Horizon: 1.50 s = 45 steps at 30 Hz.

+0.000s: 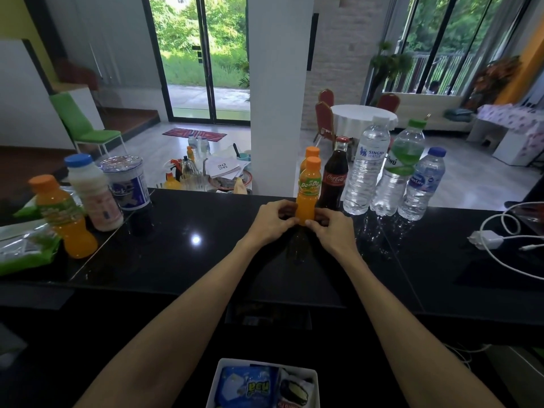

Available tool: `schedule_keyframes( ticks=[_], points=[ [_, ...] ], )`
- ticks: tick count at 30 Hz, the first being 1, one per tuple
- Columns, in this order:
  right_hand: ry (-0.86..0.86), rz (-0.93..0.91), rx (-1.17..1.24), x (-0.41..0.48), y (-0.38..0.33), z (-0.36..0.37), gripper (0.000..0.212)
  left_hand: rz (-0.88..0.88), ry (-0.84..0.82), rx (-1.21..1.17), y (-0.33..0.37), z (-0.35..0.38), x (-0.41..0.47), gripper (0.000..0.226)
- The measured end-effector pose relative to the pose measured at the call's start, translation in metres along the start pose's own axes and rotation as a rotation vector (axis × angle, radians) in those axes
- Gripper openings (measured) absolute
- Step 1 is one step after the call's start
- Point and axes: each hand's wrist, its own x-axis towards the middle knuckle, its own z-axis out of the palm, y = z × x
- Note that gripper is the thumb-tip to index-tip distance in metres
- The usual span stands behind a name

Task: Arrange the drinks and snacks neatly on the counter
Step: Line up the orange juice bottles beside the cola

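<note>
Our left hand [273, 219] and right hand [330, 228] pinch the base of the orange juice bottle [306, 195], which stands upright on the black counter [176, 260]. It is just left of the cola bottle [334, 178], perhaps touching the second orange bottle [311, 150] behind it.

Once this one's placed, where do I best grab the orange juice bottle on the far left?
Probably grip the orange juice bottle around its labelled middle, above the bulging base, coming from the near side: it stands upright, the snack bag crowds its left and the blue-capped milk bottle its right.
</note>
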Motion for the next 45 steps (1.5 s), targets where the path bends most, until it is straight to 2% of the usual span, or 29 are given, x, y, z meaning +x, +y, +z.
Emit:
schedule_keyframes(
  ticks=[5,8,10,12,17,23,29,33,37,41,45],
  points=[
    [-0.005,0.053,0.042,-0.004,-0.005,-0.004,0.045,-0.012,0.016,0.002,0.014,-0.007,-0.012,0.042],
    [0.158,0.107,0.100,-0.014,-0.013,-0.011,0.042,-0.015,0.049,0.020,0.017,-0.018,-0.036,0.043],
    [0.308,0.027,0.099,-0.028,-0.023,-0.014,0.031,0.012,0.098,0.044,0.016,-0.031,-0.058,0.039],
    [0.354,-0.099,0.079,-0.046,-0.041,-0.012,0.025,0.049,0.186,0.036,0.019,-0.051,-0.081,0.031],
    [0.348,-0.296,0.169,-0.076,-0.104,0.004,0.022,0.134,0.427,0.053,0.036,-0.118,-0.138,0.018],
    [0.290,-0.409,0.233,-0.083,-0.192,0.040,0.022,0.200,0.539,0.196,0.038,-0.220,-0.189,0.017],
    [0.157,-0.465,0.255,-0.081,-0.267,0.110,0.020,0.156,0.668,0.254,0.005,-0.317,-0.224,0.010],
    [0.039,-0.462,0.269,-0.082,-0.298,0.156,0.018,0.108,0.675,0.234,-0.026,-0.357,-0.236,0.010],
    [-0.169,-0.395,0.188,-0.087,-0.306,0.199,0.029,0.059,0.644,0.197,-0.059,-0.372,-0.238,0.013],
    [-0.209,-0.306,0.178,-0.096,-0.299,0.234,0.027,0.020,0.479,0.212,-0.085,-0.376,-0.231,0.026],
    [-0.273,-0.271,0.134,-0.095,-0.299,0.254,0.038,0.026,0.333,0.225,-0.101,-0.377,-0.217,0.036]
  ],
)
